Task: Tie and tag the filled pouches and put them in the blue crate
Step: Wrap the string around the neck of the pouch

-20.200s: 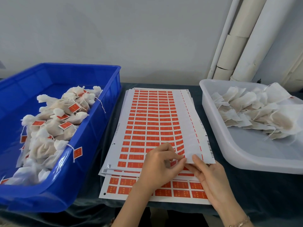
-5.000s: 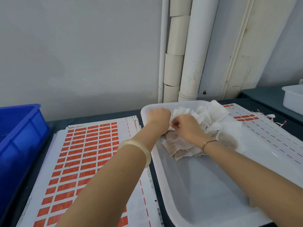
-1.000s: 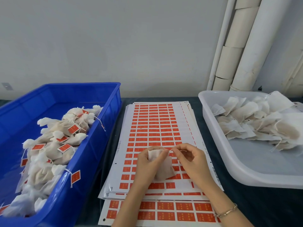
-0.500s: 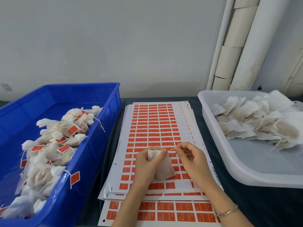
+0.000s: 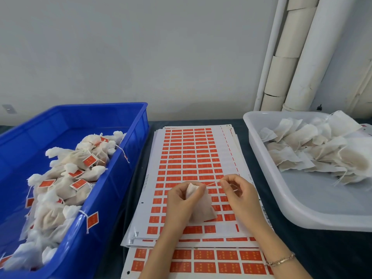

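Note:
My left hand (image 5: 182, 200) grips the gathered neck of a white filled pouch (image 5: 201, 208) above the label sheets. My right hand (image 5: 236, 193) pinches the pouch's thin drawstring (image 5: 211, 184), which runs taut from the neck to my fingers. The blue crate (image 5: 112, 198) at the left holds several tied pouches with orange tags (image 5: 66, 178). A translucent white tray (image 5: 298, 208) at the right holds several flat untied pouches (image 5: 314, 152).
A stack of white sheets with orange tag labels (image 5: 189, 156) covers the dark table between crate and tray; another sheet (image 5: 211, 260) lies at the near edge. White pipes (image 5: 298, 53) stand against the wall behind the tray.
My right hand has drawn the string slightly rightward, away from the pouch neck. The left hand keeps its grip on the pouch in the same spot.

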### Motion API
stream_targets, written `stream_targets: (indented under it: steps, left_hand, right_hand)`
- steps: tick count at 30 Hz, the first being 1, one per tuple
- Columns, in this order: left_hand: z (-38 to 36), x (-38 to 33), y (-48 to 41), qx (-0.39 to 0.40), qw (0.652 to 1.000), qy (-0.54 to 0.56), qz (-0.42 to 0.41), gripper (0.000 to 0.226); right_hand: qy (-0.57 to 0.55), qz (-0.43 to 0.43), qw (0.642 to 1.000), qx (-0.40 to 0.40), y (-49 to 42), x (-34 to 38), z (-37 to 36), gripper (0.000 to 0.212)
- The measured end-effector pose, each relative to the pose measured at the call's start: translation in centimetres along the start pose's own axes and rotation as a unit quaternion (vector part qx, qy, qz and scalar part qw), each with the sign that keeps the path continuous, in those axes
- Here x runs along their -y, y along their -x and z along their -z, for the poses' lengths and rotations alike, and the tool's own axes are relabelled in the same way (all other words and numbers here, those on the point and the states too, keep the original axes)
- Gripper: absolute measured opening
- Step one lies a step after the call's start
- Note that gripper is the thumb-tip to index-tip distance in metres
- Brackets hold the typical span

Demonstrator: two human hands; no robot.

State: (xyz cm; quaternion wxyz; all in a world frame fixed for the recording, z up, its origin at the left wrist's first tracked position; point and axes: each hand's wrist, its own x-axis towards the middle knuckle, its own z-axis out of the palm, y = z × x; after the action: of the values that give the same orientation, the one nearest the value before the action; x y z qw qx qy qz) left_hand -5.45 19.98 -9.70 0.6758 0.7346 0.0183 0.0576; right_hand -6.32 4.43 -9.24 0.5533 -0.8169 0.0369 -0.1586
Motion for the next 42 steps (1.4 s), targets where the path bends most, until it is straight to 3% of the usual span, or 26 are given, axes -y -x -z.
stream_targets:
  steps: [16,28,32,36,38,42]
  left_hand:
    - [0.0,-0.2,0.1,0.011,1.000,-0.002,-0.016,0.006]
    - [0.0,-0.2,0.3,0.023,0.999,0.005,-0.037,0.011]
    - [0.1,-0.4,0.4,0.023,0.999,0.020,-0.043,0.024]
    - [0.1,-0.5,0.4,0.032,0.998,0.018,-0.057,0.023]
    - [0.2,-0.5,0.4,0.037,0.997,0.019,-0.070,0.027]
    - [0.2,-0.6,0.4,0.051,0.995,0.021,-0.081,0.020]
  right_hand:
    - [0.019,0.004,0.999,-0.040,-0.4,-0.2,0.3,0.005]
    - [0.031,0.037,0.997,-0.053,-0.2,-0.1,0.5,0.008]
    - [-0.023,0.035,0.999,-0.025,0.1,0.6,0.5,0.014]
    - [-0.057,0.050,0.994,0.072,0.5,1.1,0.0,0.032]
    - [-0.031,0.059,0.993,0.101,0.5,1.1,-0.4,0.025]
    - [-0.001,0.077,0.993,0.086,0.6,1.0,-0.5,0.018]
